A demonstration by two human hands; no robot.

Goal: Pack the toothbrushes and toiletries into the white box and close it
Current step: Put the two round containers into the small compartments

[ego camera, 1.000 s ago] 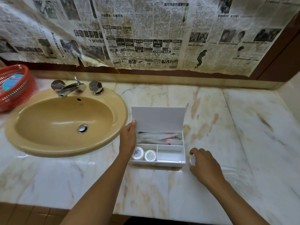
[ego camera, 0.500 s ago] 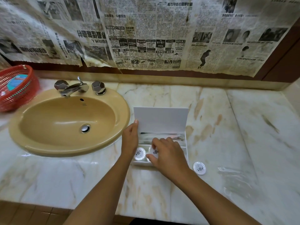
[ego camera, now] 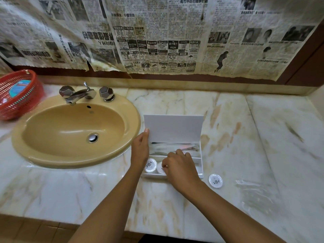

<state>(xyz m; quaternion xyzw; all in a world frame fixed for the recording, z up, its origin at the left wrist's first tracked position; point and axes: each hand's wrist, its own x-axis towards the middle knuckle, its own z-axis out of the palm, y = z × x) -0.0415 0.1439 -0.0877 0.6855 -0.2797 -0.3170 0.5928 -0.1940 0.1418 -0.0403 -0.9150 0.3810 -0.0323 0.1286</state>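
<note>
Wrapped toothbrushes [ego camera: 175, 147], round toiletries [ego camera: 150, 165] in white box [ego camera: 201, 165]

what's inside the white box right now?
White box: wrapped toothbrushes in the back section, two round tubs front left. The right hand covers part of the second tub and the front-right section.

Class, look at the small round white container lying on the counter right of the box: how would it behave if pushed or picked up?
The round container lies flat, so it probably slides on the glossy marble counter rather than rolling. It looks small, likely light.
</note>
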